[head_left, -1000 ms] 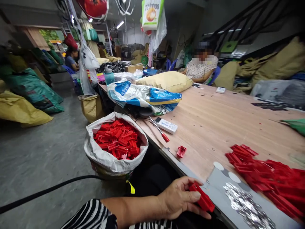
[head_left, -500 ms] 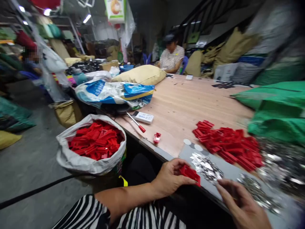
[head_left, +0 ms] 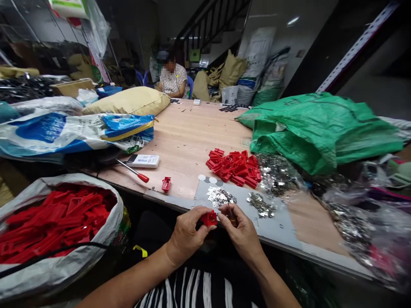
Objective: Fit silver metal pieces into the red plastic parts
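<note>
My left hand (head_left: 189, 229) pinches a red plastic housing (head_left: 209, 218) just off the table's front edge, its open side partly visible. My right hand (head_left: 239, 229) is closed, with its fingertips right at the housing's right end. Something small, seemingly a metal piece, is between those fingertips; its shape is unclear. A dark, brownish object (head_left: 233, 220) shows under the curled fingers, mostly hidden. Just beyond the hands, a pile of shiny flat metal pieces (head_left: 221, 196) lies on a grey mat (head_left: 287, 224), with a second pile of small metal parts (head_left: 261, 205) to its right.
More red housings (head_left: 236, 167) are heaped behind the mat; a single red housing (head_left: 166, 184) stands left. Nearby lie a red-tipped rod (head_left: 133, 171) and a white box (head_left: 143, 161). A sack of red parts (head_left: 111, 226) is at left, a green sack (head_left: 321, 128) at right. Someone sits across the table.
The view has swung right. My right hand has come from the metal pieces to the red housing, and both hands now meet. The housing has turned in my left hand.
</note>
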Motion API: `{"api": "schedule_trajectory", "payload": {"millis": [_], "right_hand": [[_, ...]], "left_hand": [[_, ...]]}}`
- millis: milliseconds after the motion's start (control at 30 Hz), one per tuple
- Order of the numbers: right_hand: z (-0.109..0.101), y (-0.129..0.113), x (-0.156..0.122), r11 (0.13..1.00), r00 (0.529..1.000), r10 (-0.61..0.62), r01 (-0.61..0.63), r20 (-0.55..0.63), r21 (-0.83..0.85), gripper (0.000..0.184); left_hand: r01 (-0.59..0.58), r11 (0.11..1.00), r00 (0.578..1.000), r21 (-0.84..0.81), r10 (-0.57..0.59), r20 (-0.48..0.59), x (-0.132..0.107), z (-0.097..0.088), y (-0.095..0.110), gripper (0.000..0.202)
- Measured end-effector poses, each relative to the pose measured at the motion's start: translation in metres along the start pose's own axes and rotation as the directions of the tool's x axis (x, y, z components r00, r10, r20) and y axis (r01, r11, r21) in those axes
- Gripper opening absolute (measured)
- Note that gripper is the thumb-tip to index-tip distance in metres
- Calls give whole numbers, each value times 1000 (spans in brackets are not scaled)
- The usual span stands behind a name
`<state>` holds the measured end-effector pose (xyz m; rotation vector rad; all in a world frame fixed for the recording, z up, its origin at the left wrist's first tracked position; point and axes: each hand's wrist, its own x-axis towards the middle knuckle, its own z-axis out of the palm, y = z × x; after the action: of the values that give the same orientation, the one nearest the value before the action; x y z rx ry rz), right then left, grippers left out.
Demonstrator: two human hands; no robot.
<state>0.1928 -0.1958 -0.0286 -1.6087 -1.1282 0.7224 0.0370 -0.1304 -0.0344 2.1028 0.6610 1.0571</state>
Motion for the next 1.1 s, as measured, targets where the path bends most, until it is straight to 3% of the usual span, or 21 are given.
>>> {"api": "schedule_trajectory", "payload": {"millis": [200, 333, 533, 667, 900, 1100], "right_hand": [[9, 2, -3, 1000, 1000, -14, 14, 6, 3, 17], [8, 2, -3, 991, 996, 44, -53, 75, 121, 22], [-3, 1, -4, 948, 975, 143, -185, 172, 260, 33], [-9, 0, -8, 931, 969, 169, -217, 178, 294, 33], [-7, 3, -9, 931, 964, 180, -231, 196, 283, 32], [-19, 12, 5, 967, 987, 142, -154, 74, 201, 27]], "left_hand": [[-71, 997, 997, 39, 72, -13, -1, 2, 0, 32], [-103, 995, 995, -5, 103, -6, -1, 3, 1, 33], [160, 980, 987, -119, -159, 17, 1, 0, 5, 26], [259, 948, 966, -186, -257, 32, 1, -1, 3, 26], [322, 903, 946, -283, -314, 76, 2, 0, -2, 26], [332, 904, 943, -269, -326, 68, 5, -1, -6, 27]]}}
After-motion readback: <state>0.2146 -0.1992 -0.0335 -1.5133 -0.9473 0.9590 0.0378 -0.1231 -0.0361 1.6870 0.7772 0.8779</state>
